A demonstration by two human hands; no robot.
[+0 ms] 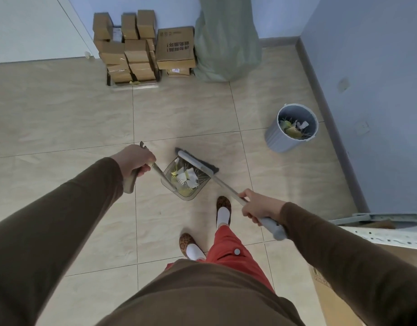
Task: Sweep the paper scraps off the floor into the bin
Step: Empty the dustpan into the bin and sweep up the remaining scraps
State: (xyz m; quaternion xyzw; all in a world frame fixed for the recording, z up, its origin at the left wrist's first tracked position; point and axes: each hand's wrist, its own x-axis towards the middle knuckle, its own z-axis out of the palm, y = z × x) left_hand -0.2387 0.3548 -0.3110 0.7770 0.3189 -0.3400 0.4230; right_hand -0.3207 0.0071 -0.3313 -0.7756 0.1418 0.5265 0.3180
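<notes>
We see the left hand with its grip curled round the beige handle of the clear plastic dustpan, fingers wrapped and thumb underneath, while the right hand has its grip closed round the pale grey handle of the long broom. The broom's dark bristle head lies against the far open edge of the dustpan, which sits on the beige tiled floor. Inside the dustpan we see white and yellow paper scraps piled together. Beyond, to the right and well apart from the dustpan, stands the round grey ribbed plastic bin near the blue wall, with more white and yellow scraps in it. Against the far wall we see stacked brown cardboard boxes and, just beside them, a pale green plastic sack.
</notes>
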